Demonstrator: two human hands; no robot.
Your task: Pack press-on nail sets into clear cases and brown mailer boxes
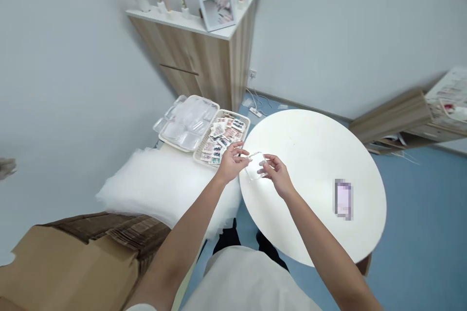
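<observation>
Over the left edge of a round white table (310, 146), both hands hold a small clear plastic box (254, 171), roughly square and see-through. My left hand (232, 161) pinches its upper left side, with the other fingers loosely bent. Gripping the box's right edge is my right hand (277, 173), some of its fingers showing through the plastic. Just behind my left hand, a white basket (246, 129) with its lid swung back holds many small cards (219, 129) bearing coloured pieces. Whether anything lies inside the clear box is too faint to tell.
A pile of white translucent packing sheets (146, 180) lies left of the table, beside cardboard boxes (73, 262). A blurred-out purple object (343, 199) rests on the table's right part. Behind stands a wooden cabinet (204, 53); cables (257, 102) lie on the floor. Another hand (7, 167) shows far left.
</observation>
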